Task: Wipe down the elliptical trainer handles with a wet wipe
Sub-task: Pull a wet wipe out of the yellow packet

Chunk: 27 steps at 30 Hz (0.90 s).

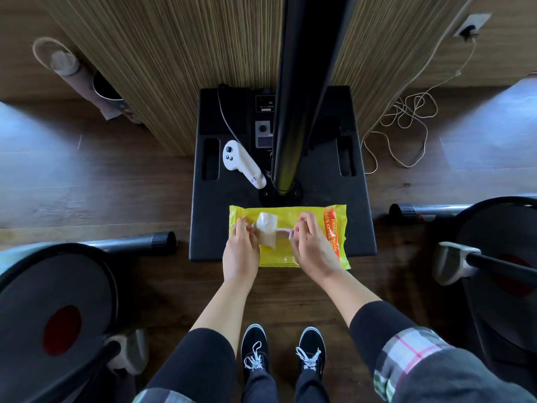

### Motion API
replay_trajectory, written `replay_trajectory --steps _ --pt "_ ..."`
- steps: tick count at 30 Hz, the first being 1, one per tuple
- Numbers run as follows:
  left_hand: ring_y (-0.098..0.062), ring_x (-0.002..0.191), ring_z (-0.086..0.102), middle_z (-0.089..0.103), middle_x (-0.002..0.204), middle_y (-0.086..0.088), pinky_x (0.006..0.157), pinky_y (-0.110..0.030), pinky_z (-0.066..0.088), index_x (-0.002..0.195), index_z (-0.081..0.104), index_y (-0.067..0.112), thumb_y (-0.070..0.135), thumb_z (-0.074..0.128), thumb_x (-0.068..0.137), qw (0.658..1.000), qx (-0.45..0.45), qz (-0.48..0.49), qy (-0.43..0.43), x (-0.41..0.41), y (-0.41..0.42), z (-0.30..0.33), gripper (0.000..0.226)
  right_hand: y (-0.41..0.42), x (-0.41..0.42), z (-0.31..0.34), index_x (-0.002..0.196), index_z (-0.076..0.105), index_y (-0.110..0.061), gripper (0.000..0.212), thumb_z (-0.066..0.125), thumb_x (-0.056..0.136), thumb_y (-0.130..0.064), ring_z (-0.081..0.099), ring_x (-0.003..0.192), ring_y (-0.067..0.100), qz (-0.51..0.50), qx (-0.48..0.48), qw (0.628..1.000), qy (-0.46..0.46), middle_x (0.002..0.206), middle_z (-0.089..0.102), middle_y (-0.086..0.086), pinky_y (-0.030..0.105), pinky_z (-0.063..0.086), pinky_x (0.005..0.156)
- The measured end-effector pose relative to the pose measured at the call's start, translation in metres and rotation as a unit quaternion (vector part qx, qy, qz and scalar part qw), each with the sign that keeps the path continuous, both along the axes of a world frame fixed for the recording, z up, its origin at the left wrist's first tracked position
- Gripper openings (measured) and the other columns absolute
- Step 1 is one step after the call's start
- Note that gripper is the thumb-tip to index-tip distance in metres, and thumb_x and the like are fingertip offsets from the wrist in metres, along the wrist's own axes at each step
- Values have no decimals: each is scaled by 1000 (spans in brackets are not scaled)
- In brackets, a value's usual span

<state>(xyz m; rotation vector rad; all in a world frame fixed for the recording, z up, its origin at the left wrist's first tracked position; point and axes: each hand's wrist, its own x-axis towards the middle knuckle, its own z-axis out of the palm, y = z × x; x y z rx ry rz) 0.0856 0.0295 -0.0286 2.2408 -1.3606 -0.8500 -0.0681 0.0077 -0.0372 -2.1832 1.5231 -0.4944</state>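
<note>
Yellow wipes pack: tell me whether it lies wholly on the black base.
No, the yellow wipes pack overhangs the black base's near edge onto the wooden floor.

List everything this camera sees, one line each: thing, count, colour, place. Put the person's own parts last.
wipes pack: one, yellow with an orange band, on the near edge of the black base
flap: one, pale, peeled up from the pack's top
black base: one, on the wood floor, holding a pole
pole: one, black, upright from the base
controller: one, white, on the base left of the pole
cord: one, pale, tangled on the floor at right
exercise machines: two, black, at the left and right edges
shoes: two, black with white laces, bottom centre
left hand: pinches the flap's edge
right hand: fingers curled at the pack's opening
</note>
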Motion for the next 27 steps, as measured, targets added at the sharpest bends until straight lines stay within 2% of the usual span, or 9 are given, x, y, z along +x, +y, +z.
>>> replay_trajectory --steps 4,7,9,11,15,18,20,24,27 --pt "-33 106 59 56 130 -11 76 -35 43 134 47 8 18 42 102 1000 1 8 4 -2 0 1 34 2 -9 0 101 57 -2 23 45 96 -21 57 85 25 24 14 999 -24 111 48 10 38 53 74" --pt "-33 102 59 55 129 -10 72 -32 40 132 46 6 17 41 103 1000 -5 -3 2 -4 2 2 32 5 -12 -4 99 61 -8 11 52 94 -13 58 92 27 39 15 999 -22 115 49 9 53 44 96" --pt "-31 100 59 54 127 -9 70 -31 38 128 47 5 17 39 103 1000 -12 -2 4 -6 2 3 29 7 -12 -3 90 60 -11 17 44 95 -16 58 89 25 32 15 999 -40 114 47 6 57 45 93" --pt "-30 97 58 55 125 -7 68 -31 37 125 49 6 18 38 104 1000 -20 -1 3 -7 3 3 27 6 -12 3 89 57 -12 22 37 94 -20 57 91 22 15 9 998 -61 113 43 3 51 50 86" --pt "-31 94 56 55 118 -6 68 -34 40 117 49 7 21 35 105 1000 -25 -2 0 -7 2 1 23 5 -12 12 92 54 -3 20 36 95 -11 46 90 6 -34 -30 992 -119 107 47 10 25 49 71" --pt "-32 98 56 55 121 -7 72 -37 44 120 49 6 17 36 104 1000 -25 1 5 -6 2 0 23 6 -13 15 99 52 3 13 41 93 2 39 89 -1 -76 -22 986 -145 106 48 16 6 41 77" --pt "-33 101 56 55 122 -8 73 -37 43 121 49 5 15 37 103 999 -33 -4 4 -5 3 -1 24 7 -14 19 100 49 0 11 39 94 -1 38 86 0 -103 -23 980 -171 101 48 14 0 34 78" --pt "-30 98 56 56 120 -7 71 -32 39 116 50 6 20 36 104 999 -23 15 16 -8 4 1 23 3 -19 34 103 47 1 13 37 95 -3 39 85 1 -180 -75 961 -197 100 49 12 -1 31 79" --pt "-26 92 55 56 115 -5 67 -31 36 111 50 7 21 38 103 999 -32 15 13 -9 5 2 19 2 -30 31 97 49 -5 13 37 94 -7 48 86 12 -170 -130 973 -82 103 54 10 21 42 82"
